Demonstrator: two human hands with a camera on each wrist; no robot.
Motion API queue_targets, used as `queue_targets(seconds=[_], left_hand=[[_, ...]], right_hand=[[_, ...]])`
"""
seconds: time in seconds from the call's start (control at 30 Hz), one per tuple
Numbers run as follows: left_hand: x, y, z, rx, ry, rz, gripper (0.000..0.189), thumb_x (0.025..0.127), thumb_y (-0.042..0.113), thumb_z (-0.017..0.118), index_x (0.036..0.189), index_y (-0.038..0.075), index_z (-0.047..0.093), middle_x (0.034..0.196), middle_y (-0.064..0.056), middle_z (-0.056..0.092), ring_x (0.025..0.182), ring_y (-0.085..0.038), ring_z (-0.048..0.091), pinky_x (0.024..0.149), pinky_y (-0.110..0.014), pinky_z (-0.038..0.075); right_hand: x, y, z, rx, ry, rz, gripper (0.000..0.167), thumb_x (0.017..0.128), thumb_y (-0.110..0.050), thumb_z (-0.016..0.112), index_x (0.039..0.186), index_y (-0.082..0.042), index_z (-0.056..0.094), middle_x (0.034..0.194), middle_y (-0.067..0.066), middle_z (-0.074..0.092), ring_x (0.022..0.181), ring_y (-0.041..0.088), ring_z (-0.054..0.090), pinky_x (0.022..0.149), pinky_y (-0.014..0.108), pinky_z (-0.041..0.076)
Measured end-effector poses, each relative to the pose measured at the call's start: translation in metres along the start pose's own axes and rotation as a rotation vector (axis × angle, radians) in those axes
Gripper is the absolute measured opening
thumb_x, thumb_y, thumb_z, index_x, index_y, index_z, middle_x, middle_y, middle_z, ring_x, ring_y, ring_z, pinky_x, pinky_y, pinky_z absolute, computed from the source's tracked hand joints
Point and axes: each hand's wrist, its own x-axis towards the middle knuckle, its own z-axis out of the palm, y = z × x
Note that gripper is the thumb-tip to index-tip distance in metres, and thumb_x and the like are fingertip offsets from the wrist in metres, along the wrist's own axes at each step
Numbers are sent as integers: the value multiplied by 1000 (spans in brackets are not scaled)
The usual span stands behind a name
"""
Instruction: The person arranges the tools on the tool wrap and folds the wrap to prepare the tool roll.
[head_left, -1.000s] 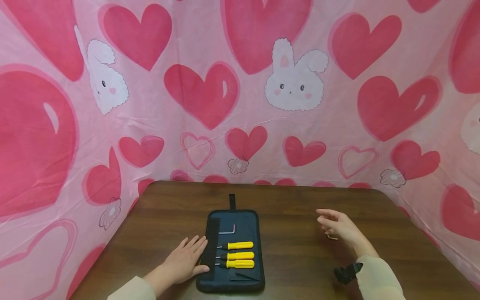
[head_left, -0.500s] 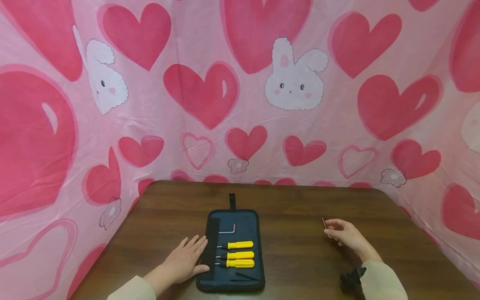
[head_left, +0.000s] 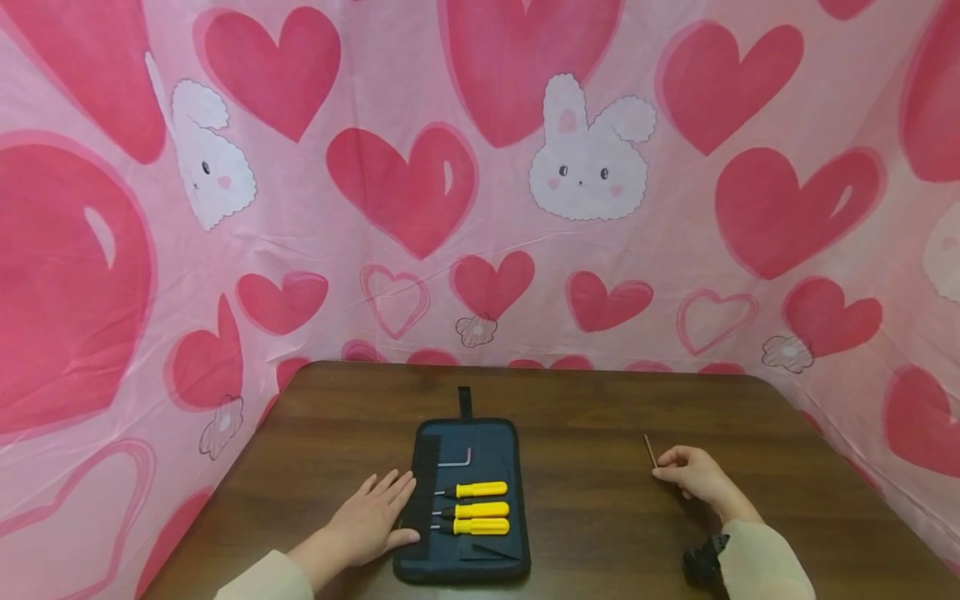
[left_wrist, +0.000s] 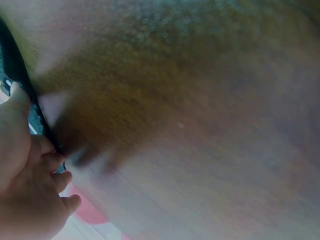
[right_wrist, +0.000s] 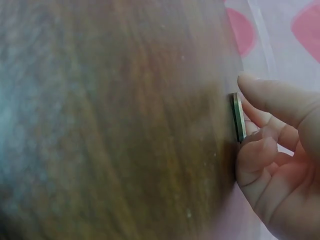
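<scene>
A dark tool case (head_left: 487,437) lies unfolded on the table, its strap pointing away from me. My left hand (head_left: 371,518) rests with straight fingers on the case's left edge; the left wrist view shows that hand (left_wrist: 25,165) at the dark edge. Three yellow-handled screwdrivers (head_left: 482,490) sit in the case, tips under the black band. Above them an L-shaped hex key (head_left: 468,458) is tucked in the same band. Off to the right, my right hand (head_left: 697,479) pinches another hex key (head_left: 649,450) between thumb and fingers. Its faceted metal end (right_wrist: 238,117) shows in the right wrist view.
The brown wooden table (head_left: 577,500) stretches between the case and my right hand. Behind it hangs a pink cloth (head_left: 510,200) with hearts and rabbits, also along both sides. A black wrist camera (head_left: 703,562) is on my right wrist, just above the tabletop.
My right hand has drawn slightly toward me and right, and turned so the hex key's long arm now sticks out past the fingertips. My left hand and the case have stayed put.
</scene>
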Motion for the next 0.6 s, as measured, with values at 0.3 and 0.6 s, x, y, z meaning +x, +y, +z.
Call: queue_targets(seconds=[0.3, 0.6], left_hand=[[1, 0, 1, 12, -1, -2, 77, 84, 58, 51, 135, 1, 44, 139, -14, 40, 128, -34, 34, 101, -54, 25], [1, 0, 1, 8, -8, -9, 77, 84, 58, 50, 136, 1, 43, 140, -14, 40, 128, -34, 33, 102, -53, 24]], right_hand=[[3, 1, 5, -78, 52, -38, 8, 77, -4, 70, 75, 0, 62, 62, 0, 50, 46, 13, 40, 42, 27, 38], [1, -1, 4, -79, 60, -50, 7, 81, -3, 64, 77, 2, 65, 67, 2, 53, 55, 16, 47, 47, 30, 45]])
